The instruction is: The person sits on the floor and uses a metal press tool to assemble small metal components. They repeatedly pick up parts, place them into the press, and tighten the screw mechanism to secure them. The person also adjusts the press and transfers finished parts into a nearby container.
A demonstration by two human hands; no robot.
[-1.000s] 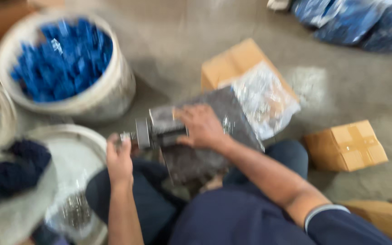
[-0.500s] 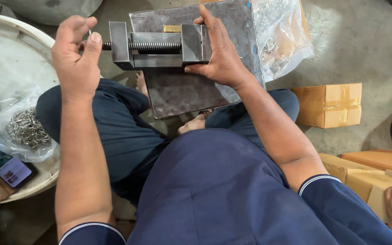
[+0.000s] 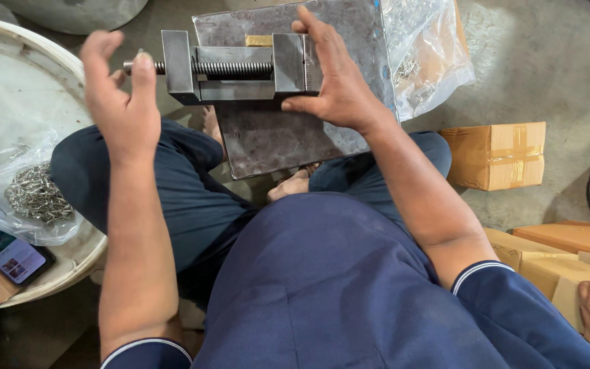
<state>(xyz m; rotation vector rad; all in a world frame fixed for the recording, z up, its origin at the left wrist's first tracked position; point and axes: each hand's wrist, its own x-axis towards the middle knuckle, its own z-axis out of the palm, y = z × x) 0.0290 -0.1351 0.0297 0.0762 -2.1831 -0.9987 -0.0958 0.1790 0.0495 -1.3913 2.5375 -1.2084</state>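
Sitting on a steel plate (image 3: 288, 137) across the lap: a small vise (image 3: 237, 68). Gripping the vise's right end, right hand (image 3: 332, 82) clamped. Pinching the screw's tip left of the vise, left hand (image 3: 121, 102), fingers half curled. Hiding behind the vise, a brass piece (image 3: 259, 40). Lying left of the vise on a white lid (image 3: 8, 102), a bag of metal bits (image 3: 32, 195). Resting right of the vise on concrete floor (image 3: 548, 61), a cardboard box (image 3: 496, 156).

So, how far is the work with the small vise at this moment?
A small brass piece already sits at the metal vise, which rests on a grey steel plate. In hand: the right hand steadies the vise body, while the left hand fingers pinch the screw end. Whether the piece is clamped tight cannot be told. A bag of loose metal parts lies untouched.
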